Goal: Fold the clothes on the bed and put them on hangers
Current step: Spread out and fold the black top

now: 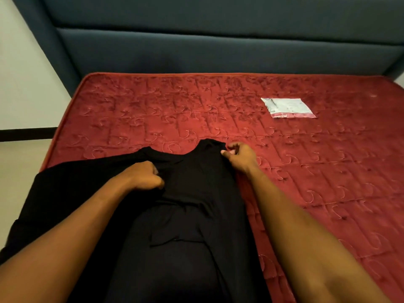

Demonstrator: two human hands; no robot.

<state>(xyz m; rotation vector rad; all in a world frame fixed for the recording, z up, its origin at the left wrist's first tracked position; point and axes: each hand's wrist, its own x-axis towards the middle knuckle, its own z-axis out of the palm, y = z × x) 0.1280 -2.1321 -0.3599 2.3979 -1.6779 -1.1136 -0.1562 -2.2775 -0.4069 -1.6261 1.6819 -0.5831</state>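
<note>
Hands of one person work on a black garment [196,193] spread on a red quilted mattress [196,110]. The garment's long axis runs straight away from the person, neckline at the far end, hem out of sight near the body.

The left hand [144,176] is curled into a loose fist, bunching cloth just below the neckline on the garment's left half. The right hand [239,157] pinches the far right shoulder corner between thumb and curled fingertips [225,152].

The cloth between the two hands is a narrow lengthwise panel. Leftward of the left fingers, a wide flap of the same garment lies spread and spills off the mattress edge. That loose flap is nearer the left hand, so the next fold likely brings it across toward the right fingers.

Beyond and to the right of the right fingers, well apart, lies a flat white plastic packet [288,107]. No hanger is visible.
</note>
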